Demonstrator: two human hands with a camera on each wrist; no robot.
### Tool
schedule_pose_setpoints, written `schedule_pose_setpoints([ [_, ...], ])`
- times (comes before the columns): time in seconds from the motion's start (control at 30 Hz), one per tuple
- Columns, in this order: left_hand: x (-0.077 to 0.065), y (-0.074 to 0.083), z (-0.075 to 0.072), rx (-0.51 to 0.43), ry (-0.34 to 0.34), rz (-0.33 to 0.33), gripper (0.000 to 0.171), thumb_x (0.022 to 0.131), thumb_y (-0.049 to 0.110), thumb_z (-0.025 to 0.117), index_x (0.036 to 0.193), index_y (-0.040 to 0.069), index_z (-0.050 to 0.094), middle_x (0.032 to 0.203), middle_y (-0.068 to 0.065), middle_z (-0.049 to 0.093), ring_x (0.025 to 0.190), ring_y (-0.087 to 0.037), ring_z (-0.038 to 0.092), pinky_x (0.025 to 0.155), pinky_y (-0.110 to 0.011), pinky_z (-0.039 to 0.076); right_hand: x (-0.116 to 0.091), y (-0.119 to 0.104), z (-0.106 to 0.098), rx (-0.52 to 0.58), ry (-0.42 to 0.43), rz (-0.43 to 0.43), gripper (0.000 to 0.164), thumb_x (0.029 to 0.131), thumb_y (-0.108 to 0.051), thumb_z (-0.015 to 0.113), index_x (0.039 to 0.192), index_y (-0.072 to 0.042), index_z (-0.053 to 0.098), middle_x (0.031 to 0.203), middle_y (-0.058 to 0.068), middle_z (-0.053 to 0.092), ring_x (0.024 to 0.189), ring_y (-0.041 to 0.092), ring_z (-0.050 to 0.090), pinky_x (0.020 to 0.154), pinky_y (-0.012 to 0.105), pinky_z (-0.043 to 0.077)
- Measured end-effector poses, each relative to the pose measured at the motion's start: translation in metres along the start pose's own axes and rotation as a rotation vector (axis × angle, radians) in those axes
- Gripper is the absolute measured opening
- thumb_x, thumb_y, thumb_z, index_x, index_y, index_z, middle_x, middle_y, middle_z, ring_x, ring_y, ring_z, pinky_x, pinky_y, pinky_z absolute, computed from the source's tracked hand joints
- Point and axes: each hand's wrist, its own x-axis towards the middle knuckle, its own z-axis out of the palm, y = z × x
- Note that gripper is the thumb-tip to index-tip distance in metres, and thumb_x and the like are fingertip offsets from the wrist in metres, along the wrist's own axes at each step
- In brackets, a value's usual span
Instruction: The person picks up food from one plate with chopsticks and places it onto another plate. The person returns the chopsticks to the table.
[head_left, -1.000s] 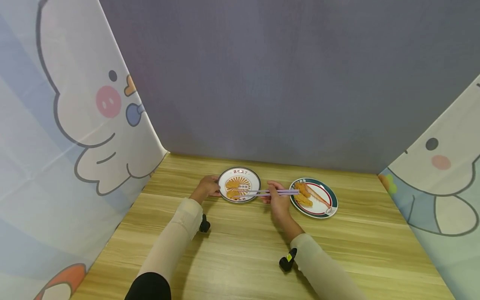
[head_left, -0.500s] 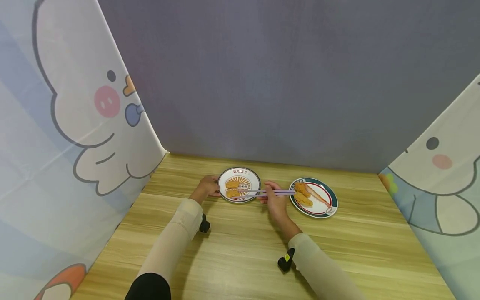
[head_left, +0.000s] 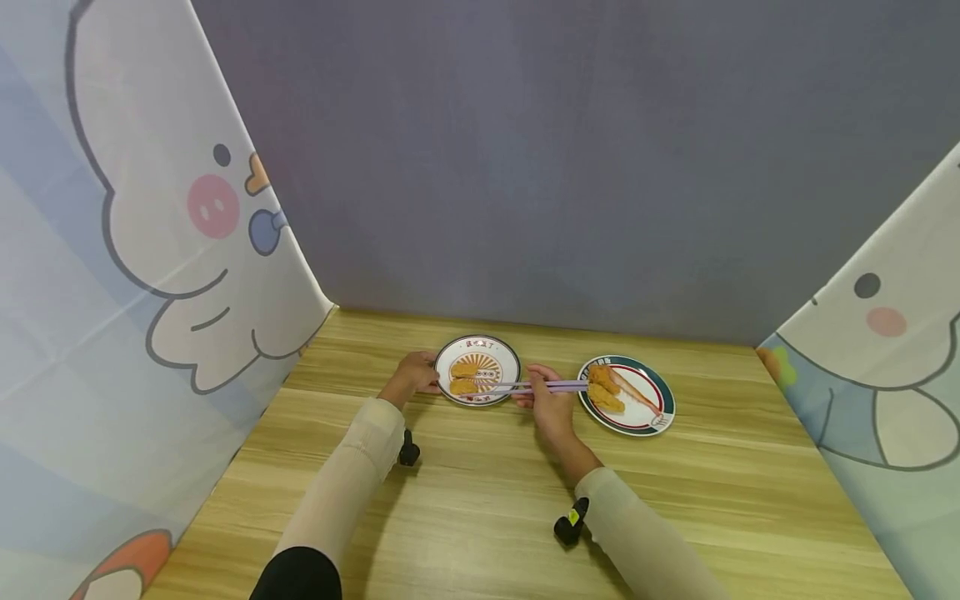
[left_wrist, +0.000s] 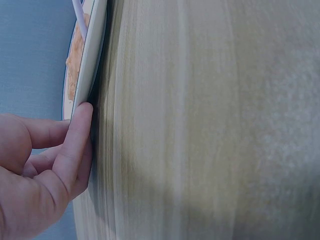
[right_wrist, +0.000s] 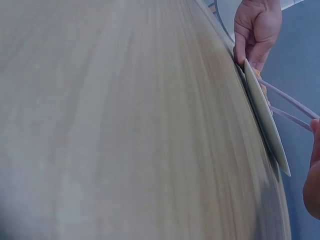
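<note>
My left hand (head_left: 417, 372) pinches the left rim of a white plate (head_left: 504, 353) with a sunburst print; in the left wrist view the thumb is over the rim and fingers (left_wrist: 75, 142) are below it. Two golden fried pieces (head_left: 463, 387), one behind the other, lie on the plate's left half. My right hand (head_left: 552, 410), just right of the plate, holds a pair of lilac chopsticks (head_left: 564, 386). Their tips point left and reach the nearer fried piece. In the right wrist view, the chopsticks (right_wrist: 290, 97) stand slightly apart, slanting down to the food.
A second plate (head_left: 660, 382) with a green rim lies right of my right hand. Golden fried pieces (head_left: 604, 397) and a long orange-red shape (head_left: 636, 392) show on it. The wooden table (head_left: 480, 500) meets a grey panel (head_left: 525, 167) behind; cartoon-printed sheets flank both sides.
My right hand and the chopsticks have shifted slightly left. The nearer fried piece has moved a little left on the plate. The left hand keeps its place at the rim.
</note>
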Motion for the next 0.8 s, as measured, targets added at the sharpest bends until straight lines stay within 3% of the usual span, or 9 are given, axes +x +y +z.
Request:
schedule_pose_setpoints([
  [0.13,-0.001,0.0,0.001,0.0,0.001,-0.003,0.058,0.093,-0.012,0.054,0.149,0.0,0.047,0.121,-0.026,0.06,0.073,-0.02,0.069,0.069,-0.026,0.066,0.0,-0.001,-0.002,0.015,0.008,0.007,0.031,0.104,-0.006,0.054,0.123,0.017,0.059,0.102,0.058,0.052,0.059,0.017,0.073,0.049,0.025,0.062],
  [0.27,-0.001,0.0,0.001,-0.004,0.005,-0.003,0.058,0.093,-0.012,0.055,0.149,0.0,0.048,0.117,-0.025,0.061,0.071,-0.019,0.068,0.067,-0.026,0.066,0.0,-0.002,-0.005,0.034,0.023,0.012,0.033,0.104,-0.009,0.055,0.123,0.018,0.057,0.096,0.05,0.058,0.061,0.02,0.075,0.049,0.025,0.062],
  [0.43,-0.003,0.001,0.002,-0.004,0.011,0.001,0.057,0.092,-0.013,0.054,0.148,-0.002,0.048,0.109,-0.022,0.062,0.068,-0.018,0.066,0.065,-0.025,0.066,0.002,-0.006,-0.011,0.054,0.041,0.015,0.034,0.104,-0.008,0.055,0.125,0.019,0.055,0.081,0.027,0.068,0.061,0.023,0.075,0.048,0.025,0.062],
  [0.6,-0.004,0.001,0.003,-0.006,0.017,-0.001,0.057,0.092,-0.013,0.054,0.148,-0.002,0.048,0.109,-0.022,0.063,0.071,-0.018,0.068,0.069,-0.025,0.066,0.004,-0.011,-0.02,0.027,0.052,0.023,0.034,0.105,-0.009,0.054,0.127,0.017,0.055,0.075,0.007,0.068,0.062,0.022,0.075,0.049,0.025,0.062],
  [0.8,0.012,-0.004,0.002,0.002,0.003,-0.008,0.06,0.09,-0.014,0.054,0.149,-0.002,0.047,0.106,-0.025,0.065,0.079,-0.028,0.072,0.073,-0.032,0.068,0.006,-0.016,-0.03,0.023,0.063,0.015,0.032,0.105,-0.006,0.052,0.126,0.017,0.055,0.076,0.01,0.067,0.057,0.018,0.073,0.047,0.025,0.061],
])
